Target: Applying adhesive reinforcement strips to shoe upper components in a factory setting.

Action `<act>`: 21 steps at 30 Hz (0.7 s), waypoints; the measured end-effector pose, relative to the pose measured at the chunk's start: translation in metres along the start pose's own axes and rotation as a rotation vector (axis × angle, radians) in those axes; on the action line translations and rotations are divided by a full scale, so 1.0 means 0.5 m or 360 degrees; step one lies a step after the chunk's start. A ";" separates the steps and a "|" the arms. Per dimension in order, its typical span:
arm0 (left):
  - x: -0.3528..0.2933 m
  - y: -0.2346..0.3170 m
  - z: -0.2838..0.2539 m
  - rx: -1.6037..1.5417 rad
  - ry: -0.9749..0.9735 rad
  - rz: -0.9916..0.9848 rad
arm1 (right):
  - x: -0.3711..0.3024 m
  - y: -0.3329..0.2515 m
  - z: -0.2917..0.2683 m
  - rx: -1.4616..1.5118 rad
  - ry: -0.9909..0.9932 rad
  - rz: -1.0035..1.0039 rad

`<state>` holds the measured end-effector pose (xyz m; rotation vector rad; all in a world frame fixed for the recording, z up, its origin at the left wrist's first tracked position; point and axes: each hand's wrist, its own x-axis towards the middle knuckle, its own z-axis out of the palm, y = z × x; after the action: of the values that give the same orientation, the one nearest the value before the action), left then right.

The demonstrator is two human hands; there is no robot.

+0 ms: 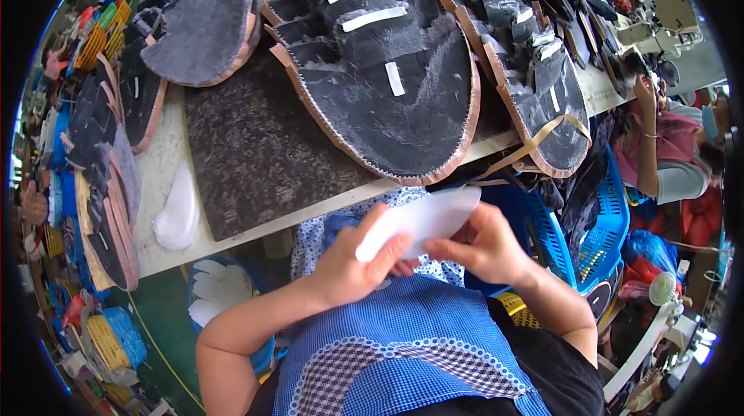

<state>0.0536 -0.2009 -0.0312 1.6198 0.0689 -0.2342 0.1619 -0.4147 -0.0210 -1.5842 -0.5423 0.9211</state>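
Both of my hands grip a thin white piece (pixel 434 213) with a curved edge, held in front of my body just off the table's near edge. My left hand (pixel 355 257) is closed on its left end, thumb on top. At the other end, my right hand (pixel 490 249) pinches it between thumb and fingers. Just beyond lies a large black piece resembling a shoe upper (pixel 387 113), with a zigzag-stitched, pinkish-brown rim and several white strips. A smaller similar black piece (pixel 552 98) sits to its right, a tan strap (pixel 535 144) across it.
A dark mottled board (pixel 256 152) covers part of the white table (pixel 167 176). White insole-shaped pieces (pixel 178 210) lie at its left. Stacked black pieces (pixel 108 176) reach the left edge. Blue baskets (pixel 604 218) stand below right. Another person (pixel 674 144) sits near sewing machines (pixel 666 24).
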 end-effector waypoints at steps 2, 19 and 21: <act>0.004 -0.004 -0.006 0.0351 -0.0138 0.0113 | -0.016 0.013 -0.015 0.0083 -0.0002 0.0186; 0.129 0.000 -0.090 0.0601 0.0506 0.0097 | 0.160 -0.019 -0.097 -0.0222 0.0154 0.0037; 0.136 -0.004 -0.093 0.0582 0.0503 0.0129 | 0.161 -0.002 -0.084 -0.0310 0.0246 -0.0035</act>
<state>0.1249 -0.1613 -0.0441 2.0091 0.2119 0.0797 0.2426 -0.3780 -0.0401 -1.8041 -0.5518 0.7393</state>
